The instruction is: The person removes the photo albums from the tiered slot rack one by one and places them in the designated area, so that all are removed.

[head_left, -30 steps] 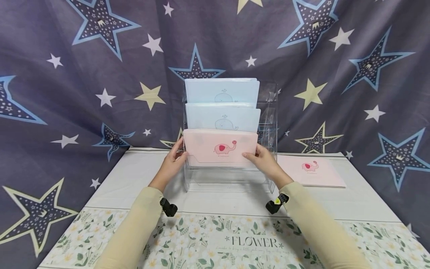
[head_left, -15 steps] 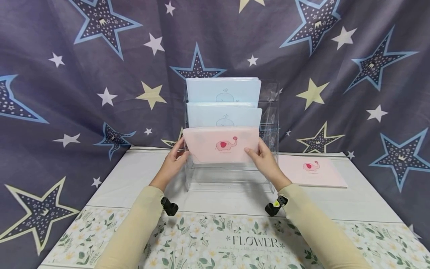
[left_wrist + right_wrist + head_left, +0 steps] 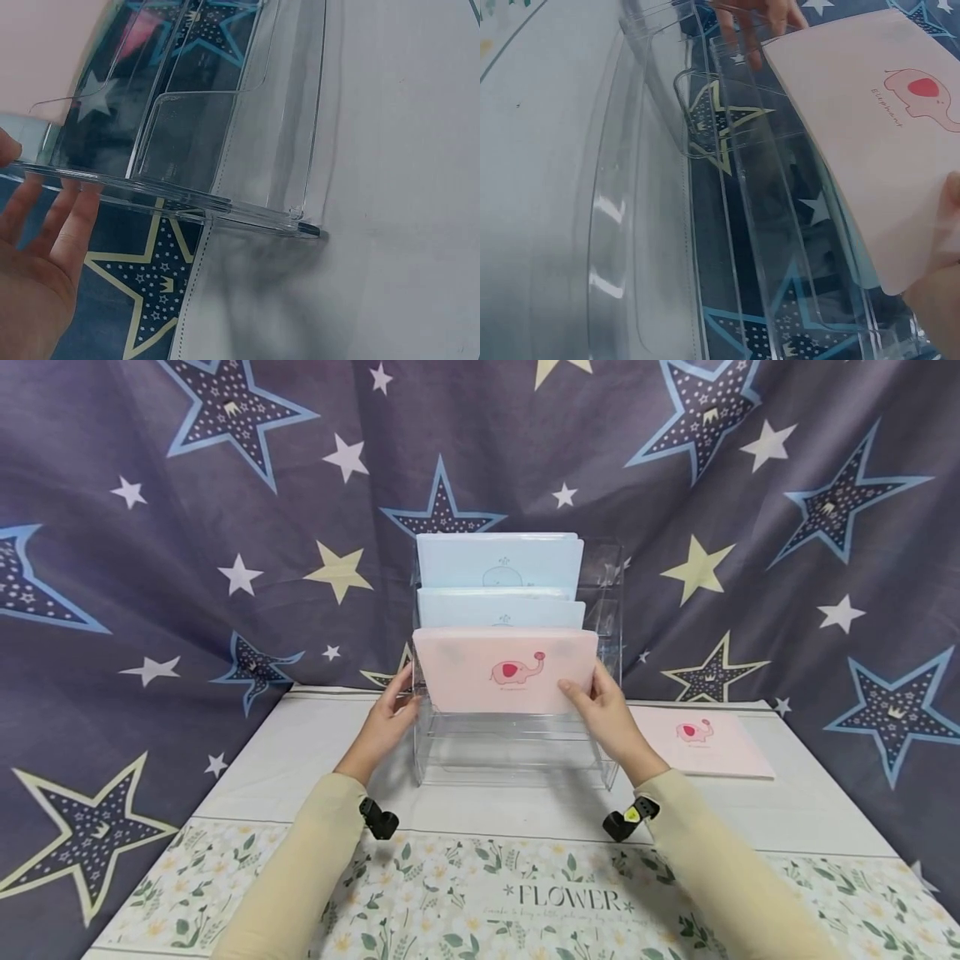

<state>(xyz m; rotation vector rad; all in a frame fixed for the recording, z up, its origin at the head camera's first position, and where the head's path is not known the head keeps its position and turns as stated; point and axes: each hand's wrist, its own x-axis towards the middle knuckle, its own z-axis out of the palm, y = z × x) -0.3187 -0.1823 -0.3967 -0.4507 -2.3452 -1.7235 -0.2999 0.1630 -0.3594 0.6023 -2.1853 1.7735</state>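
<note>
My right hand (image 3: 613, 720) pinches a pink notebook (image 3: 461, 670) with a red elephant print by its right edge, thumb on the front cover. The notebook stands tilted in front of a clear tiered rack (image 3: 517, 750), its lower edge above the rack's bottom tier. On the other side, my left hand (image 3: 384, 727) holds the rack's left side panel, its fingers (image 3: 75, 232) behind the panel in the left wrist view. Pale blue whale notebooks fill the upper tier (image 3: 465, 560) and the middle one (image 3: 457, 608); the pink notebook partly covers the middle ones.
Another pink elephant notebook (image 3: 720, 745) lies flat on the white tabletop (image 3: 810, 810), right of the rack. A floral mat (image 3: 427, 902) covers the table's front. Behind the rack hangs a dark star-patterned curtain (image 3: 285, 543).
The pink notebook has risen and shifted right with my right hand, leaving its left edge apart from my left fingers and covering more of the middle blue ones. My left hand stays at the rack's side.
</note>
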